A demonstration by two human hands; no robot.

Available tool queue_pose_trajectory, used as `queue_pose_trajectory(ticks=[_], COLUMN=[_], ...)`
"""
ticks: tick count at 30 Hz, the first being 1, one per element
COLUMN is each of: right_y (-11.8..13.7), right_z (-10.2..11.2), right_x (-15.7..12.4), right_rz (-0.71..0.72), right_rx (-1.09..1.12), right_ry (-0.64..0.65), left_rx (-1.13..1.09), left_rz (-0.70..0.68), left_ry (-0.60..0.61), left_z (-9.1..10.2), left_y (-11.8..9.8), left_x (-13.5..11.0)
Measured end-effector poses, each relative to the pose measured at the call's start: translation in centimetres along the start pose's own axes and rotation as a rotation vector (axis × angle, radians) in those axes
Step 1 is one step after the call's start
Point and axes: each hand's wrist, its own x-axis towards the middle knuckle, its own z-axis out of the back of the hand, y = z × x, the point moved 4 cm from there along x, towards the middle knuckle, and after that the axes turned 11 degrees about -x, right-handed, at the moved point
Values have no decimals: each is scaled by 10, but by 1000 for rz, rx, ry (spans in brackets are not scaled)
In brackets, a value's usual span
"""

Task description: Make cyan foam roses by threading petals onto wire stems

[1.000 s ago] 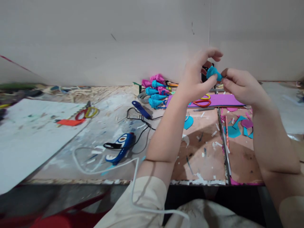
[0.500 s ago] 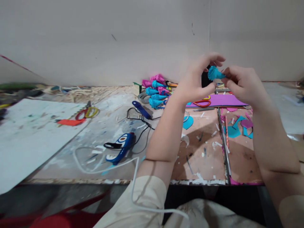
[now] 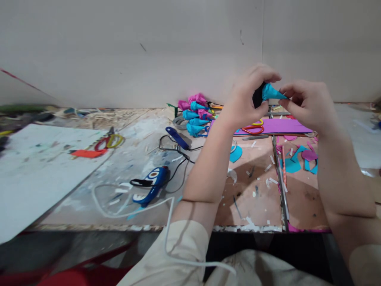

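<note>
A blue crepe-paper flower [image 3: 271,92], shaped like a cone with a ruffled wide end, is held up above the back of the table. My right hand [image 3: 308,101] pinches its narrow tip between thumb and fingers. Around the wide end curves my left hand [image 3: 245,99], thumb and fingers apart; whether they touch the paper I cannot tell. A black object [image 3: 257,97] shows through the gap of that hand. Beneath them lie purple sheets [image 3: 281,126] with red-and-yellow-handled scissors [image 3: 253,129].
Several blue and pink paper flowers [image 3: 196,122] lie left of my forearm. A blue glue gun [image 3: 153,184] with its cord rests nearer the front. Further left are a white sheet [image 3: 38,171], scissors [image 3: 110,141] and orange-red paper [image 3: 89,153]. Blue scraps [image 3: 293,162] lie right.
The blue flower's tip has shifted slightly right and down, with more of the cone now showing. My right hand has moved slightly right; my left fingers have shifted a little.
</note>
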Motion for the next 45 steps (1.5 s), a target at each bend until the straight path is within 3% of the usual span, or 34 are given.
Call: queue_pose_trajectory(ticks=[7, 20, 25, 30, 35, 45], right_y=[2, 8, 5, 4, 4, 2], right_z=[4, 8, 9, 5, -3, -3], right_x=[-1, 0, 0, 2, 4, 4], right_rz=[-10, 2, 27, 27, 45, 30], right_rx=[-32, -53, -56, -133, -132, -48], right_ry=[-22, 4, -6, -46, -25, 11], left_rx=[-63, -66, -55, -151, -174, -167], left_rz=[89, 120, 129, 228, 256, 280], left_ry=[-6, 26, 20, 46, -4, -44], left_z=[3, 0, 0, -10, -19, -10], left_y=[0, -5, 0, 8, 12, 11], left_x=[0, -1, -2, -6, -5, -4])
